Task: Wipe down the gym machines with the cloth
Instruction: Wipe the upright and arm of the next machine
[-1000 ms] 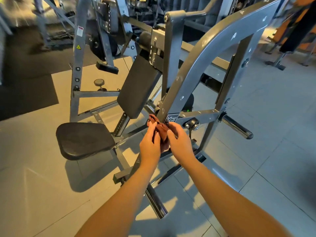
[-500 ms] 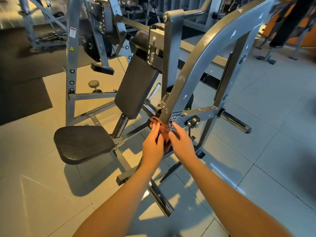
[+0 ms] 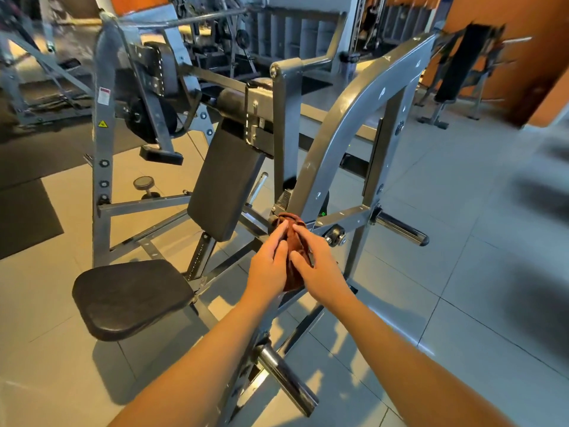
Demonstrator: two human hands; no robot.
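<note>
The left hand (image 3: 267,268) and right hand (image 3: 321,266) both grip the bunched cloth (image 3: 289,221). Best to fold it flat, then rub firmly along the grey frame (image 3: 320,155).

seat (image 3: 129,298) left of cloth (image 3: 291,241)
</note>
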